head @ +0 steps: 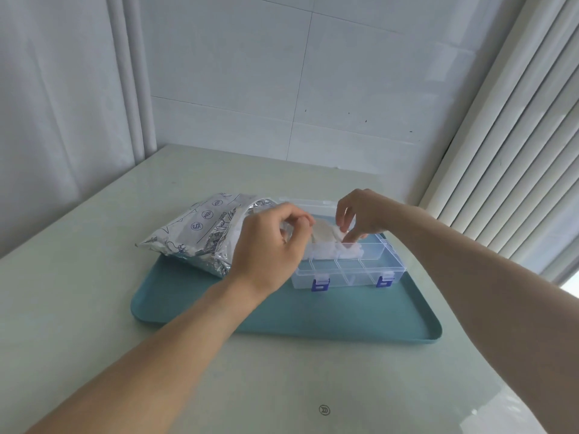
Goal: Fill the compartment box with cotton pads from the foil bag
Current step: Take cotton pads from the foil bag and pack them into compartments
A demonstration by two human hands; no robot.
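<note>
Apparently both the left hand and right hand pinch one cotton pad over the compartment box.

A pale greenish, glossy desk fills the lower half of the frame, its far edge meeting the white tiled wall. A flat teal rectangular plastic tray lies directly on it at centre. Near the bottom centre, a small round printed mark shows on the desk surface.

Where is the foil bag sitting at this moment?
In the head view the foil bag lies at the teal tray's far-left corner, overhanging it onto the table, directly left of the clear compartment box and partly behind the left hand.
</note>
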